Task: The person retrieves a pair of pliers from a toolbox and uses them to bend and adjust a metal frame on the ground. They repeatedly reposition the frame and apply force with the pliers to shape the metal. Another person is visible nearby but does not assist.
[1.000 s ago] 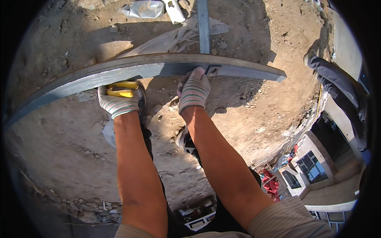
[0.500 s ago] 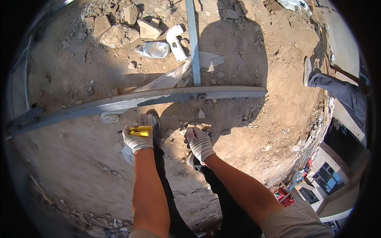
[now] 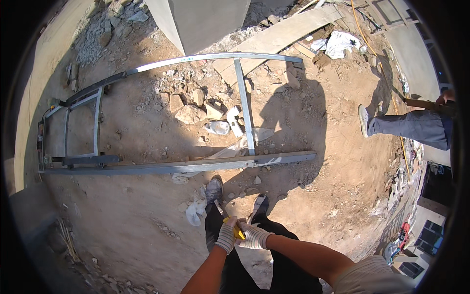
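Both my hands are in striped, light knit gloves, close together low in the middle, in front of my legs. My left hand [image 3: 226,235] is closed round yellow-handled pliers [image 3: 239,232]. The tool's dark, narrow end points up and left past the fingers, toward my left shoe; its exact shape is hard to make out. My right hand [image 3: 254,236] is closed against the yellow handles, fingers curled at their right side. Its palm is hidden. Beyond my shoes lies a grey metal frame [image 3: 181,167] of long rails and crossbars, flat on the dirt.
Inside the frame lie broken stones [image 3: 191,114], a white pipe elbow [image 3: 235,121] and plastic sheeting. A plastic bag [image 3: 196,208] lies beside my left shoe. At right stands another person's leg [image 3: 411,130], near an orange cable [image 3: 404,157]. A board [image 3: 279,41] rests behind the frame.
My hands have come together and moved nearer my body, the pliers now between them. The view has risen, showing the whole metal frame. The other person's foot appears lower in view.
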Action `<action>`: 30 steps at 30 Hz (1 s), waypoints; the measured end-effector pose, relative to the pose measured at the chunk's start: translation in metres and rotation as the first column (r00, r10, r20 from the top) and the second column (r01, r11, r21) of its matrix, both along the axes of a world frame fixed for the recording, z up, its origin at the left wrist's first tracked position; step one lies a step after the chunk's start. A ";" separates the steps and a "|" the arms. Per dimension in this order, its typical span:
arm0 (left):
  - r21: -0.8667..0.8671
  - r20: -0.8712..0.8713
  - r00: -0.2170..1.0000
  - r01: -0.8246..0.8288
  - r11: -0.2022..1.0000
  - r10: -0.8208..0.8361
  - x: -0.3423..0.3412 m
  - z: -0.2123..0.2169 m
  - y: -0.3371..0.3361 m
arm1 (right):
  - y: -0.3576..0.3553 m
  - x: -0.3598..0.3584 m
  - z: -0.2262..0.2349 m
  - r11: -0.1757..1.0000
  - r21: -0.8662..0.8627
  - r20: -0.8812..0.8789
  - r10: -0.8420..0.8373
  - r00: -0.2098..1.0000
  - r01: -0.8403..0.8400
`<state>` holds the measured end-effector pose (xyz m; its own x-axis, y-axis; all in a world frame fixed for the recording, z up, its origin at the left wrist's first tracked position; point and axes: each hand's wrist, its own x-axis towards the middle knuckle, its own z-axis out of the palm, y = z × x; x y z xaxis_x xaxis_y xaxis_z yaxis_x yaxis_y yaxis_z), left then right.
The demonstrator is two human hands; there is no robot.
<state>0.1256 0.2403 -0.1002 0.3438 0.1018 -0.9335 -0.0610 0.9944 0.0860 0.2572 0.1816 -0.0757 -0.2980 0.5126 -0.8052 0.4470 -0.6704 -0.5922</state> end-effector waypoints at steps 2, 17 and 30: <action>-0.026 -0.014 0.995 0.102 0.994 -0.103 0.010 0.036 -0.001 | -0.008 0.004 0.025 0.999 -0.027 0.025 0.020 0.999 -0.019; 0.522 -0.163 0.875 0.468 0.713 -0.455 -0.046 0.190 0.040 | 0.037 0.076 0.236 0.960 0.051 0.601 -0.249 0.760 0.274; 0.478 -0.554 0.615 0.787 0.390 -0.561 -0.128 0.241 0.158 | -0.049 0.183 0.296 0.666 0.215 0.870 -0.463 0.170 0.714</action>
<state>-0.0024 0.3979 0.1411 0.3396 0.5285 -0.7780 0.7406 0.3597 0.5676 0.4403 0.1328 0.2202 0.8623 0.0088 -0.5063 -0.0007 -0.9998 -0.0186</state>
